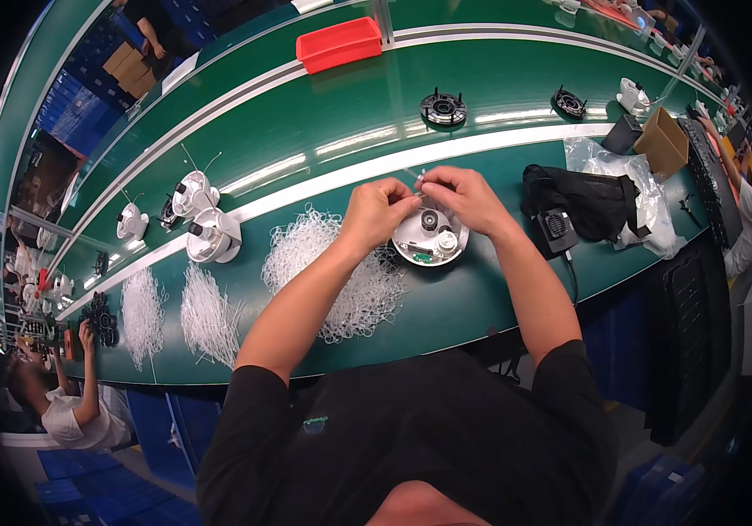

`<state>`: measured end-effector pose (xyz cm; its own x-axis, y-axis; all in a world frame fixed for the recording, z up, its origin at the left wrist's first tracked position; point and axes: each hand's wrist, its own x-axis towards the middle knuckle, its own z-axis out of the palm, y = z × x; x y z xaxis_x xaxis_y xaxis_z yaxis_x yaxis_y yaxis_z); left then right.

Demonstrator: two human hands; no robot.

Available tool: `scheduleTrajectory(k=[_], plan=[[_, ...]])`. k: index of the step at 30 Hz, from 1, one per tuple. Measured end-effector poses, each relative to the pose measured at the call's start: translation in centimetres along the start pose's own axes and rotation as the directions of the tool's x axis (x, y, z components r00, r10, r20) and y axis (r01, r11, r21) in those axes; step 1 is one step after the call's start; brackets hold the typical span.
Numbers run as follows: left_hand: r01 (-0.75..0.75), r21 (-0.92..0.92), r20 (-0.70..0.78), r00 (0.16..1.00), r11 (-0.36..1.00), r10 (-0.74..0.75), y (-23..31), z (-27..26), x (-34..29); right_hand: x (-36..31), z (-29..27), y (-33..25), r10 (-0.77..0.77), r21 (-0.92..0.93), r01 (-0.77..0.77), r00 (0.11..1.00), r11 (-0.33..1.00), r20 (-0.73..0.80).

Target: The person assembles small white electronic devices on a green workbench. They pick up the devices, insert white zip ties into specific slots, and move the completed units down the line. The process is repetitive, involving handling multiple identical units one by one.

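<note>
My left hand (pixel 377 209) is closed in a pinch at the upper left rim of a round white housing (pixel 407 245). Opposite it, my right hand (pixel 465 198) pinches too, fingertips close to the left ones. A thin pale strand shows at the fingertips; its kind and exact ends are too small to make out. Inside the housing sit a dark round lens-like part (pixel 429 220), a white round part (pixel 447 240) and a small green circuit board (pixel 424 258). The housing rests on the green workbench (pixel 481 302), its open side up. My hands hide its upper edge.
Left of my arms lie a tangled heap of white looped cords (pixel 297 250) and two smaller piles. Several white housings (pixel 214 235) stand beyond them. Black round bases (pixel 443 108) and a red tray (pixel 339 46) are farther back. At right lie a black bag (pixel 573 197) and clear plastic.
</note>
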<state>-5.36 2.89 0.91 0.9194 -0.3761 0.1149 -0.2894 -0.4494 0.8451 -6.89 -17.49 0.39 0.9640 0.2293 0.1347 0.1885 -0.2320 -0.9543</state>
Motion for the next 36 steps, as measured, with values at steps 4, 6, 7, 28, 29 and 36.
scheduleTrajectory(k=[4,6,7,28,29,36], plan=[[-0.312,0.358,-0.017,0.940,0.880,0.340,0.2,0.4,-0.7,0.0,0.0,0.8,0.105,0.343,-0.077,0.993,0.936,-0.063],[-0.328,0.448,0.019,0.933,0.831,0.358,1.0,0.5,-1.3,0.0,-0.4,1.5,0.154,0.463,-0.128,0.988,0.877,-0.019],[-0.326,0.461,0.022,0.934,0.825,0.357,1.0,0.6,-1.4,-0.2,-0.7,2.0,0.174,0.489,-0.148,0.985,0.860,-0.008],[-0.274,0.399,-0.169,0.916,0.875,0.364,-1.0,0.6,-1.4,0.1,-1.1,-2.6,-0.203,-0.514,0.332,0.935,0.791,0.291],[-0.260,0.392,-0.168,0.923,0.883,0.346,-1.0,0.6,-1.4,0.0,-1.2,-2.8,-0.201,-0.512,0.331,0.935,0.793,0.294],[-0.050,-0.006,-0.287,0.957,0.999,0.046,-3.8,-3.0,-0.5,-0.2,-1.0,-2.6,0.084,-0.412,-0.003,0.980,0.911,0.178]])
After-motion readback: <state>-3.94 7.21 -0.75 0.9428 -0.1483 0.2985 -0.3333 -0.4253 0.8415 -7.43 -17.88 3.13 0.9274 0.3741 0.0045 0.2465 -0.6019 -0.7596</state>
